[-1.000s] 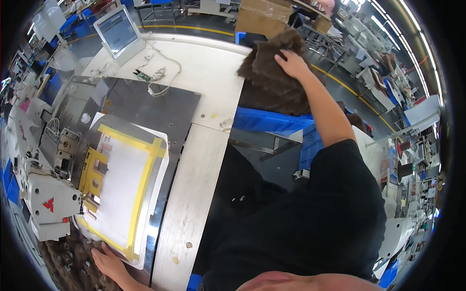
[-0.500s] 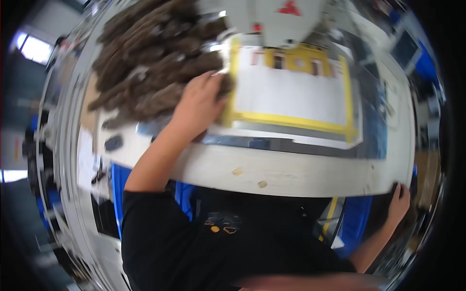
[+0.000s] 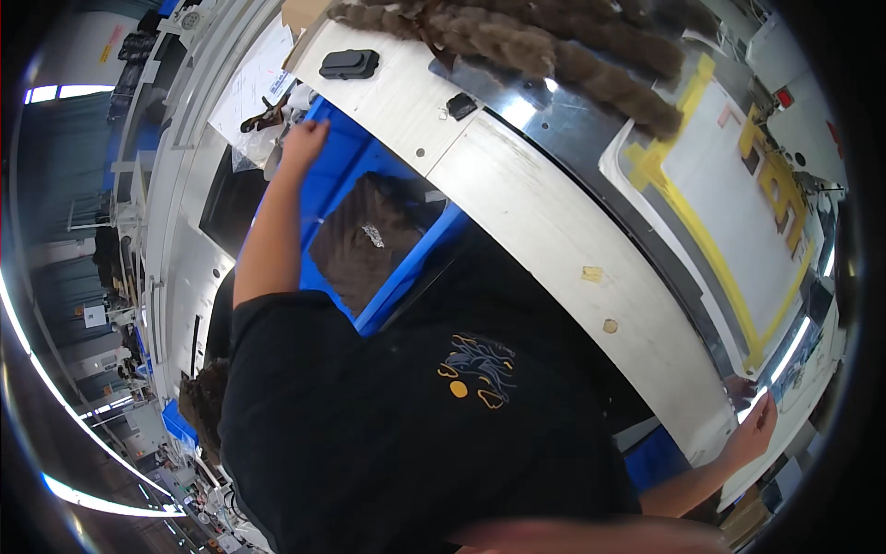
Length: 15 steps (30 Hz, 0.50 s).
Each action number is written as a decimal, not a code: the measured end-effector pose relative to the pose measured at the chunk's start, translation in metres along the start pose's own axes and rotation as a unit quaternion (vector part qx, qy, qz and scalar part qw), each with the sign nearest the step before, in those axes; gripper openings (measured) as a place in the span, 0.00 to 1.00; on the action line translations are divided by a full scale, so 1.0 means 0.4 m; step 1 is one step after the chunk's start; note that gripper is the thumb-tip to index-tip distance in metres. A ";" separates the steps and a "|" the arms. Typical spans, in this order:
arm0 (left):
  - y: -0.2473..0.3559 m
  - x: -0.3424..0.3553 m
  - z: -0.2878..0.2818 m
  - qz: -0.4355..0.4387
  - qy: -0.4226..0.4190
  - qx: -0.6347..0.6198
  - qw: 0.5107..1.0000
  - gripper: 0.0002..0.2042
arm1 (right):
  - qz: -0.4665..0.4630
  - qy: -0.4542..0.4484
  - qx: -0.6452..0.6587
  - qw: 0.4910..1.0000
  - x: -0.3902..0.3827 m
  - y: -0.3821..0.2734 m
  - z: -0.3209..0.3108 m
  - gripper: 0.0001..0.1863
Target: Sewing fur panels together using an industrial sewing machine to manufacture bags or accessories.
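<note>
My left hand [image 3: 306, 143] is closed at the far left rim of a blue bin [image 3: 413, 280] below the table edge, its fingers curled over the rim. Inside the bin lies a piece of dark brown fur [image 3: 355, 254] with a small pale patch on it. My right hand [image 3: 755, 432] is by the right end of the table edge, fingers drawn together; whatever is between them is too small to name. Nearest to it lies a white sheet framed with yellow tape [image 3: 715, 175], which has yellow and reddish pieces along its far side.
Long brown fur strips [image 3: 544, 55] cover the far part of the white table [image 3: 544, 240], one end reaching the taped sheet. A dark oblong object [image 3: 349, 64] and a small black piece [image 3: 461, 106] lie near the edge. Papers [image 3: 254, 97] are beyond the bin.
My view has turned to the left. My left hand has left the fur strips and come down to the blue bin's rim. My right hand stays near the table's right end.
</note>
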<state>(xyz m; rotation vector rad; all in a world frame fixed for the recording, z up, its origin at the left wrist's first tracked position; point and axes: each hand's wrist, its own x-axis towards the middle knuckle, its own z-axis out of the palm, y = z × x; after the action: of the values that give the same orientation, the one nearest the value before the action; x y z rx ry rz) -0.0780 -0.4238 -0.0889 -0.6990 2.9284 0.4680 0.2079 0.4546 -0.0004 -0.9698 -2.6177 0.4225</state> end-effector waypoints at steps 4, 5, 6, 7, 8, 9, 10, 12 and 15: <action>-0.144 -0.117 0.198 0.086 -0.054 -0.057 0.993 0.22 | -0.060 -0.027 0.027 0.997 0.027 -0.023 0.034 0.18; -0.149 -0.137 0.225 0.080 -0.048 -0.055 0.994 0.22 | -0.072 -0.035 0.036 0.996 0.031 -0.027 0.040 0.17; -0.146 -0.155 0.245 0.068 -0.088 -0.042 0.993 0.24 | -0.072 -0.036 0.032 0.996 0.035 -0.032 0.045 0.17; -0.137 -0.169 0.255 0.058 -0.128 -0.037 0.989 0.26 | -0.081 -0.042 0.034 0.995 0.038 -0.037 0.050 0.17; -0.127 -0.178 0.255 0.056 -0.129 -0.030 0.990 0.26 | -0.096 -0.050 0.058 0.992 0.041 -0.041 0.052 0.17; -0.116 -0.180 0.246 0.045 -0.120 -0.001 0.992 0.27 | -0.090 -0.048 0.033 0.994 0.043 -0.046 0.054 0.17; -0.106 -0.181 0.233 0.048 -0.109 0.018 0.993 0.28 | -0.087 -0.049 0.029 0.995 0.044 -0.051 0.054 0.17; -0.093 -0.178 0.202 0.031 -0.146 0.046 0.988 0.28 | -0.085 -0.050 0.025 0.995 0.045 -0.059 0.055 0.17; -0.088 -0.185 0.173 0.057 -0.153 0.056 0.985 0.26 | -0.084 -0.055 0.021 0.995 0.040 -0.064 0.061 0.17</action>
<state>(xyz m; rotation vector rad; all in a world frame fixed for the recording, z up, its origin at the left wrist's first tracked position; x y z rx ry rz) 0.0055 -0.4004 -0.1521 -0.4065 2.6865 0.3772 0.1723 0.4427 -0.0098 -0.7240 -2.7497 0.4998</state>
